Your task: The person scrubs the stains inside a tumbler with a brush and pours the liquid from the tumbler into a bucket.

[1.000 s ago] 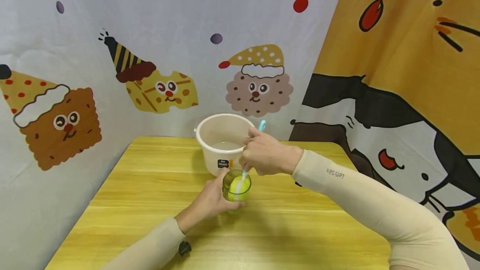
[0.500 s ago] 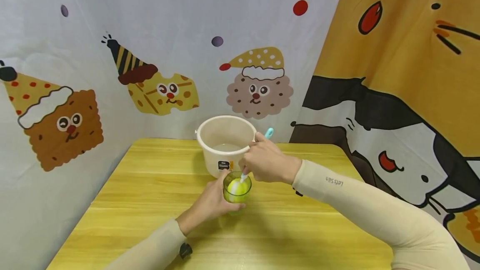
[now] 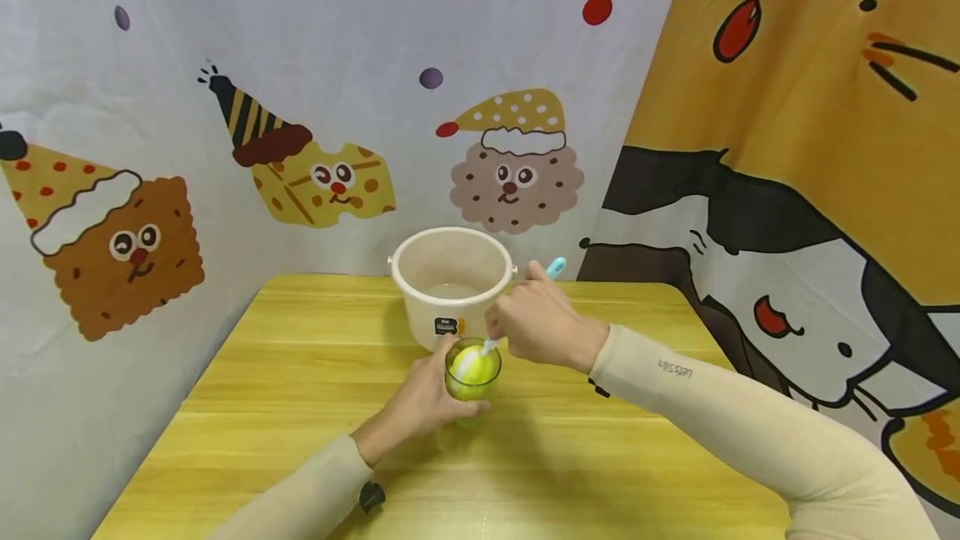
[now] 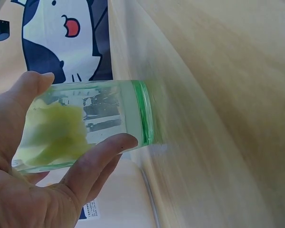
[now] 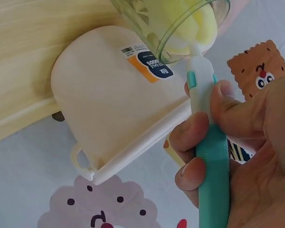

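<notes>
My left hand [image 3: 416,398] grips a clear green-tinted glass [image 4: 107,111], thumb and fingers around its side. In the head view the glass's mouth faces up and towards me, in front of the bucket. A cup brush with a teal and white handle [image 5: 213,173] is held in my right hand [image 3: 546,322], fingers curled around the grip. Its yellow and white sponge head [image 3: 474,363] sits inside the glass, near the mouth. In the left wrist view the sponge shows blurred through the wall, and the part towards the thick base holds no sponge.
A cream bucket [image 3: 420,307] with a dark and orange label stands on the wooden table [image 3: 300,357] just behind the glass. Some liquid appears to lie in its bottom. Cartoon-printed cloth [image 3: 345,7] hangs behind and beside the table.
The brush handle's end has swung to the right and tilted lower, with my right hand shifting slightly right. The sponge has turned inside the glass. My left hand stays about where it was.
</notes>
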### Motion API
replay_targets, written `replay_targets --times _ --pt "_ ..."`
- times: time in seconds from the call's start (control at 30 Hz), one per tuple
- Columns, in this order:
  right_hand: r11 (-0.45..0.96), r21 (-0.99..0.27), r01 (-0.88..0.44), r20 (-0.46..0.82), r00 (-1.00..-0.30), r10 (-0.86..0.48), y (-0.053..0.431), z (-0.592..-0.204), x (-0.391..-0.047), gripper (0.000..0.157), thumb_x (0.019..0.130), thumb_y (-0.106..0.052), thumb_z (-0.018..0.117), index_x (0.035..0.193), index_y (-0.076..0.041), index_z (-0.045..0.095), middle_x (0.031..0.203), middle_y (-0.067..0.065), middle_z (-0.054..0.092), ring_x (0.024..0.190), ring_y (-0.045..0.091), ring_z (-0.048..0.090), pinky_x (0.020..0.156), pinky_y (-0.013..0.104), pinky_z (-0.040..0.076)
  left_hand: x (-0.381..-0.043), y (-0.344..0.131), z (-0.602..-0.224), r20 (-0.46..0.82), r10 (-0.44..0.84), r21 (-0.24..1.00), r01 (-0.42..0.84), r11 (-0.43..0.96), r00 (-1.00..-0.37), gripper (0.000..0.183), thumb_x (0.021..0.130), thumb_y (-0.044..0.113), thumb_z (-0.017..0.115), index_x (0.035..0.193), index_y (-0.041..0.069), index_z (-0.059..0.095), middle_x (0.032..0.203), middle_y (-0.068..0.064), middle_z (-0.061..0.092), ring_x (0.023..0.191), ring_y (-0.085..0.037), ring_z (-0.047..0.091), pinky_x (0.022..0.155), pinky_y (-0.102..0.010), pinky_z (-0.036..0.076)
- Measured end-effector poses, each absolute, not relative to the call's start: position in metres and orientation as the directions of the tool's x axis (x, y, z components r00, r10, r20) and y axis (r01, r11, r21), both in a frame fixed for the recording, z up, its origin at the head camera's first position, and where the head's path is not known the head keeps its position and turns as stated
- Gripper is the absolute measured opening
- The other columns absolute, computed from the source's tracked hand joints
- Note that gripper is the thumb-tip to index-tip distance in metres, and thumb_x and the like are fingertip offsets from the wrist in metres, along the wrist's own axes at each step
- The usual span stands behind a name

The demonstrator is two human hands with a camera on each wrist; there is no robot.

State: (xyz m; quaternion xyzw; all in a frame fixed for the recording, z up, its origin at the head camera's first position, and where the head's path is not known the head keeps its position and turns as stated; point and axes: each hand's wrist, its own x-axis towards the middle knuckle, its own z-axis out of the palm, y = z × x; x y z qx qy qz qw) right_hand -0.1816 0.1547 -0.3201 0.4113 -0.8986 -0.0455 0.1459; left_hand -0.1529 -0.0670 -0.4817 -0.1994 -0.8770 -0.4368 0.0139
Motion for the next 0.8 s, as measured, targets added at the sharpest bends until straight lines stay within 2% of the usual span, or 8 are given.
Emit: replay_targets --times 0.27,0.43,0.63,0.8 --pt "0.686 0.175 -0.706 0.238 -0.646 -0.725 0.165 -0.317 -0.183 0.014 0.088 -0.027 0.103 0.094 -0.034 0.092 0.083 -0.014 0.086 0.070 0.011 0.063 0.085 0.039 0.032 -0.153 -0.066 -0.480 0.192 0.340 0.767 0.357 0.533 -0.921 0.095 0.083 0.039 0.108 0.157 0.018 0.052 0.128 -0.006 0.082 0.105 -0.015 0.081 0.086 -0.029 0.068" --pt "0.698 0.149 -0.701 0.231 -0.661 -0.714 0.170 -0.316 -0.183 0.016 0.089 -0.022 0.100 0.094 -0.035 0.092 0.079 -0.015 0.083 0.063 0.008 0.052 0.085 0.040 0.034 -0.151 -0.066 -0.482 0.195 0.329 0.770 0.352 0.532 -0.924 0.097 0.082 0.038 0.109 0.158 0.018 0.052 0.133 -0.007 0.082 0.112 -0.019 0.082 0.093 -0.036 0.069" --pt "0.707 0.117 -0.697 0.242 -0.671 -0.701 0.177 -0.312 -0.185 0.015 0.092 -0.021 0.097 0.093 -0.035 0.092 0.081 -0.018 0.083 0.070 0.011 0.049 0.086 0.041 0.034 -0.149 -0.066 -0.482 0.199 0.314 0.770 0.347 0.536 -0.928 0.097 0.081 0.035 0.109 0.157 0.017 0.052 0.131 -0.007 0.082 0.111 -0.018 0.081 0.092 -0.035 0.068" --pt "0.726 0.075 -0.683 0.260 -0.690 -0.676 0.185 -0.308 -0.184 0.013 0.096 -0.024 0.096 0.091 -0.034 0.091 0.073 -0.018 0.075 0.074 0.012 0.048 0.087 0.042 0.034 -0.151 -0.066 -0.481 0.199 0.325 0.772 0.352 0.530 -0.925 0.096 0.081 0.034 0.109 0.156 0.018 0.052 0.130 -0.006 0.081 0.109 -0.016 0.080 0.091 -0.032 0.068"
